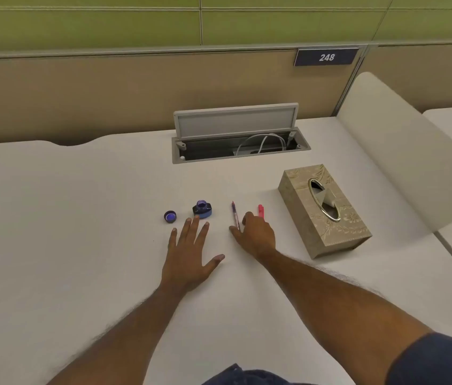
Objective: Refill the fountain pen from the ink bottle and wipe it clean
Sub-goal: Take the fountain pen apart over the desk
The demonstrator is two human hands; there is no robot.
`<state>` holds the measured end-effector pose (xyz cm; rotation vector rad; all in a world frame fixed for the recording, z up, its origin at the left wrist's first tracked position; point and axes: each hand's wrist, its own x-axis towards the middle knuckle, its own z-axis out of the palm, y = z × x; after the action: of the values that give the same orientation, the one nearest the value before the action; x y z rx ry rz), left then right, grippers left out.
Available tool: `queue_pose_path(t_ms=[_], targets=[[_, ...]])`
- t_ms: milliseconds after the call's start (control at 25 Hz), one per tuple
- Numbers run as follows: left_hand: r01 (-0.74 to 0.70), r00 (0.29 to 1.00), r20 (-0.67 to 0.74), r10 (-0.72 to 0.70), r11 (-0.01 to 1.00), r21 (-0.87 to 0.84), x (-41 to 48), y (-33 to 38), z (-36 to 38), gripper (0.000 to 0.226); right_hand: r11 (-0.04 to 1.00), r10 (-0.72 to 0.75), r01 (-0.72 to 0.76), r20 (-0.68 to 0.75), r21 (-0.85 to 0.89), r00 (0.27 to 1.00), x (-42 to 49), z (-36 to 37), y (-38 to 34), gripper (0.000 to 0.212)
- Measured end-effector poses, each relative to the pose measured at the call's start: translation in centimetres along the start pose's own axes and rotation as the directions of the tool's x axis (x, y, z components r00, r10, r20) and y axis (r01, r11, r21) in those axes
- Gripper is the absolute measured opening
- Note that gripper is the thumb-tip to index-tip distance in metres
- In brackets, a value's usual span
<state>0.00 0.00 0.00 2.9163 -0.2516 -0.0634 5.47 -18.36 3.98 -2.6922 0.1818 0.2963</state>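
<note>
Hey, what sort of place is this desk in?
Probably a library study room or shared office: number plate 248 on the partition, a flip-up cable hatch in the desk, a divider beside it.

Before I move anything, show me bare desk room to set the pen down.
Bare desk lies left of the cap, and between the ink bottle and the cable hatch. Crowded: the row from cap to tissue box.
</note>
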Motion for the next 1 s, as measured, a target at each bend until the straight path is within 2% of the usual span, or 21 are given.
queue_pose_path(t_ms=[120,240,440,480,560,680,760,840,920,1000], targets=[[-0.002,1.0,-0.018,0.002,1.0,0.025,0.1,-0.2,0.1,0.089,0.999,0.01,-0.009,0.01,-0.035,1.0,0.8,0.1,-0.1,0.039],[-0.002,0.997,-0.076,-0.001,0.999,-0.038,0.1,-0.4,0.2,0.083,1.0,0.024,-0.024,0.024,-0.019,0.999,1.1,0.2,-0.3,0.032],[0.014,0.986,-0.158,-0.057,0.966,-0.259,0.6,-0.2,-1.1,0.067,0.984,0.021,0.001,-0.126,0.177,0.992,-0.2,-0.4,-0.3,0.028],[0.009,0.984,-0.161,-0.075,0.926,-0.376,0.6,0.1,-1.6,0.061,0.976,0.005,0.031,-0.162,0.216,0.987,-0.8,-0.5,-0.4,0.027],[0.022,0.982,-0.133,-0.134,0.781,-0.625,0.8,0.7,-2.7,0.044,0.956,-0.027,0.089,-0.22,0.278,0.975,-2.0,-0.7,-0.8,0.024],[0.09,0.966,-0.065,-0.251,0.56,-0.824,1.2,1.7,-4.2,0.023,0.927,-0.056,0.162,-0.304,0.338,0.951,-3.9,-1.2,-1.4,0.018],[0.148,0.958,0.044,-0.285,0.355,-0.923,1.5,2.3,-5.4,0.028,0.907,-0.096,0.222,-0.336,0.359,0.937,-4.9,-1.2,-1.7,0.017],[0.175,0.959,0.126,-0.255,0.178,-0.968,1.6,2.8,-6.7,0.03,0.883,-0.139,0.271,-0.339,0.383,0.93,-5.8,-0.8,-1.8,0.018],[0.171,0.967,0.148,-0.207,0.099,-0.98,1.4,3.2,-7.7,0.029,0.859,-0.164,0.296,-0.323,0.417,0.932,-6.4,-0.4,-1.9,0.019],[0.175,0.971,0.157,-0.179,0.086,-0.981,1.2,3.4,-7.9,0.028,0.84,-0.177,0.306,-0.306,0.448,0.935,-6.7,0.0,-1.7,0.018]])
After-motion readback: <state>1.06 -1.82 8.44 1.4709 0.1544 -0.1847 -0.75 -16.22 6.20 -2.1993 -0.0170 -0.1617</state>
